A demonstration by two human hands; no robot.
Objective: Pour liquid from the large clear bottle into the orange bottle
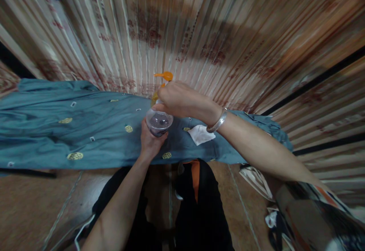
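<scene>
My left hand (151, 140) is wrapped round a clear plastic cup (159, 122) with something dark inside, held over the teal cloth with yellow patterns (108, 144). Over the cup's far rim is my right hand (172, 98), its fingers closed; what they grip is mostly hidden. An orange plastic piece with a thin stem (167, 76) shows just beyond that hand. Between the hand and the cloth, a yellow item (154, 99) is partly visible. To the right of the cup lies a crumpled white tissue (202, 134).
A pleated, patterned curtain (176, 26) hangs behind the cloth-covered surface. Black bars (319, 81) cross at the right. Below are a tiled floor (68, 201), a white cable (83, 230) and items at the lower right.
</scene>
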